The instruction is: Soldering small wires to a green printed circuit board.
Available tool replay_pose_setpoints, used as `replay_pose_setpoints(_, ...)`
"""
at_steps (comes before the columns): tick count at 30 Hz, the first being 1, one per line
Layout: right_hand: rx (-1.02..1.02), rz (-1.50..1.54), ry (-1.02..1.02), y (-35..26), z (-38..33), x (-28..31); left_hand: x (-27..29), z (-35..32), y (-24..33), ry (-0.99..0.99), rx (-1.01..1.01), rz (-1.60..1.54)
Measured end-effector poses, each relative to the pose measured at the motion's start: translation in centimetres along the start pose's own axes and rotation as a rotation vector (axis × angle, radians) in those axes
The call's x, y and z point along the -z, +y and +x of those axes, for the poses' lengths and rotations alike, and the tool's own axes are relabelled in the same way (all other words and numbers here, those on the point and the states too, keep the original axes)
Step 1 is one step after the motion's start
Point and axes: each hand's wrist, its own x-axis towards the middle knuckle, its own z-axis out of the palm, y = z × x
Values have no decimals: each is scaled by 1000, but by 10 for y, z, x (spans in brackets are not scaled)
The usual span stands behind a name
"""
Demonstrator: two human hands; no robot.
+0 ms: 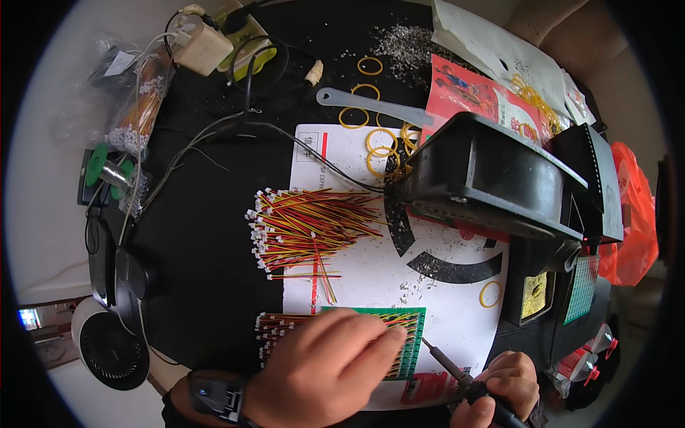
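Note:
My left hand (pixel 325 367) lies flat on a green circuit board (pixel 412 341) and on the red, yellow and black wire leads (pixel 275 328) lined up along it, pressing them down. My right hand (pixel 499 392) grips a black soldering iron (pixel 446 360) whose tip points up and left at the board's right edge. A loose bundle of the same wire leads with white connectors (pixel 307 228) lies fanned out on a white paper sheet (pixel 442 314) just beyond the board. A black watch sits on my left wrist.
A black fan-shaped extractor (pixel 492 178) stands at the right, with a sponge holder (pixel 534 296) below it. Yellow rubber bands (pixel 382 139), a grey plastic spatula (pixel 371 105), a solder spool (pixel 107 171), a power strip (pixel 246 36) and a small white fan (pixel 110 346) surround the black mat.

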Motion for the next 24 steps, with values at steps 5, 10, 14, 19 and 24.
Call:
replay_pose_setpoints(5, -191, -243, 129, 2, -33, 0, 27, 20, -40, 55, 11, 335)
replay_pose_setpoints(10, -158, -222, 117, 1, -30, -2, 26, 19, -52, 12, -93, 489)
replay_pose_setpoints(14, -164, -224, 137, 2, -31, -1, 18, 22, -57, 29, -135, 470)
replay_pose_setpoints(19, -108, -118, 53, -5, -6, 1, 28, 22, -53, 10, -143, 517)
replay_pose_setpoints(24, -20, -29, -89, -8, 5, 11, 34, 25, -49, 102, -202, 542)
